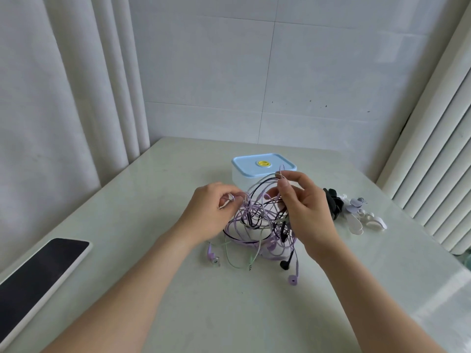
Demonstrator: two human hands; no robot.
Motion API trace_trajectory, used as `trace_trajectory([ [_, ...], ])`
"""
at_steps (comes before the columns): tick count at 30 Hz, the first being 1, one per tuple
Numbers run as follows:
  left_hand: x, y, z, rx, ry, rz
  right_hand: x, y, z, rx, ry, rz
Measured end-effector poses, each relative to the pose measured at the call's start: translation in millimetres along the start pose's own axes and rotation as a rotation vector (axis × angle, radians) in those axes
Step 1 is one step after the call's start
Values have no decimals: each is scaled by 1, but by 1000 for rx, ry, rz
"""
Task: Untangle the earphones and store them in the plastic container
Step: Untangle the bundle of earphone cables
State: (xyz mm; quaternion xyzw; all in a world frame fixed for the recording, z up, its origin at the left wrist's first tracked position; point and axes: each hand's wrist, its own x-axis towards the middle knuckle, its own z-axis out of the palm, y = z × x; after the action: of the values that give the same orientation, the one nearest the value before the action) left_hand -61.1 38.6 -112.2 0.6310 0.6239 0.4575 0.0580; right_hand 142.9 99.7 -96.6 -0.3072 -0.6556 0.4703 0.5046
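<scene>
Dangling between both pinching hands (211,208) (307,207), tangled earphones (256,221), container (244,163) just behind.

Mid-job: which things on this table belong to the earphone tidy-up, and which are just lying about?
In the job: earphones, tangled; left hand and right hand, both pinching them; container, lid on.
Lying about: tablet at the left; black, white and lilac plastic pieces at the right.

The earphones (257,220) run lilac, black, pale green and white; the container (238,178) is milky white under a sky-blue lid (244,161) with a yellow badge (263,163). The table (229,314) is pale green-white, faintly marbled; the tablet (38,271) black-screened, white-edged; the clips (356,212) black, white and lilac.
</scene>
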Motion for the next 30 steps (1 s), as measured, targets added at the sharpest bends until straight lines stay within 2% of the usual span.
trace_trajectory([
  [3, 1, 1, 1, -207, -104, -111, 1, 3, 3, -49, 49, 13],
  [5, 0, 4, 1, -345, -170, -182, 4, 8, 4, -216, 114, -12],
  [8, -1, 3, 2, -371, -189, -234, 2, 9, 4, -468, 181, -120],
  [11, 1, -1, 4, -384, -174, -302, -4, 2, 6, -553, 122, -248],
  [16, 3, -2, 5, -462, -189, -355, -6, 7, 17, -697, -33, -151],
  [25, 1, -3, 7, -565, -185, -359, 1, 16, 22, -834, -161, -44],
  [30, 2, -5, 5, -543, -138, -323, -2, 17, 22, -611, -129, -90],
])
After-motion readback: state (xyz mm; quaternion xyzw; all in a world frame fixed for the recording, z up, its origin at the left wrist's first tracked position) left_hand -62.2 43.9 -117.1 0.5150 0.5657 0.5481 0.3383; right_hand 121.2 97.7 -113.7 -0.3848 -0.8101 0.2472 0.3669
